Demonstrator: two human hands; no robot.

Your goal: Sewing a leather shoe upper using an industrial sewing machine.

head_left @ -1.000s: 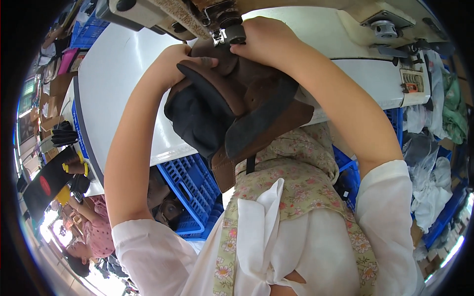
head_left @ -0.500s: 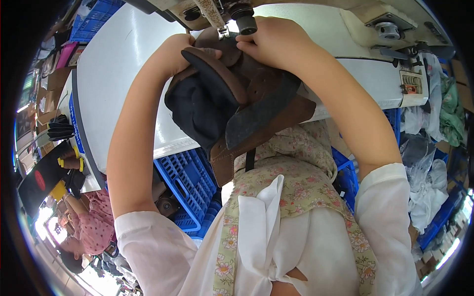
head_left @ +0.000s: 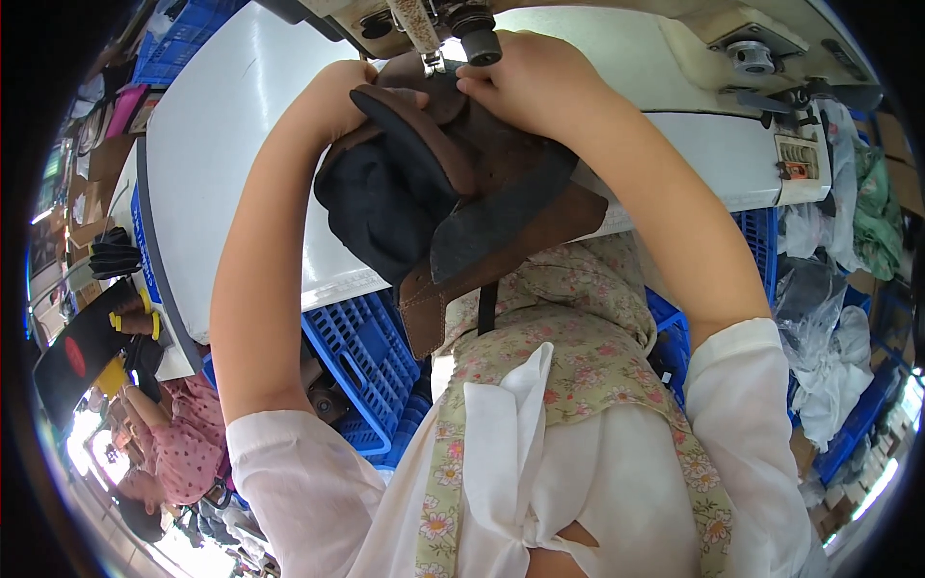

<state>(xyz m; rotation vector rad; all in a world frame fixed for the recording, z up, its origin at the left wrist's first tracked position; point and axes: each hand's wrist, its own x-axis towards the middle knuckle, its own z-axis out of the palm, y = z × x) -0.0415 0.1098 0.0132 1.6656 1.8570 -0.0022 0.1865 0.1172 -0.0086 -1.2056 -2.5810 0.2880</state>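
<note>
While the sewing machine [head_left: 453, 24] looms above, both hands [head_left: 535, 82] grip the curved brown-and-black leather piece [head_left: 453, 202].

White worktable [head_left: 231, 173] (blue crates [head_left: 361, 371] below)

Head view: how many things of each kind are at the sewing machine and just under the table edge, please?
Hands: 2, left hand and right hand, both on the workpiece
Brown and dark workpiece: 1
Sewing machine: 1
White table: 1
Blue crate: 1
Total: 6
</note>
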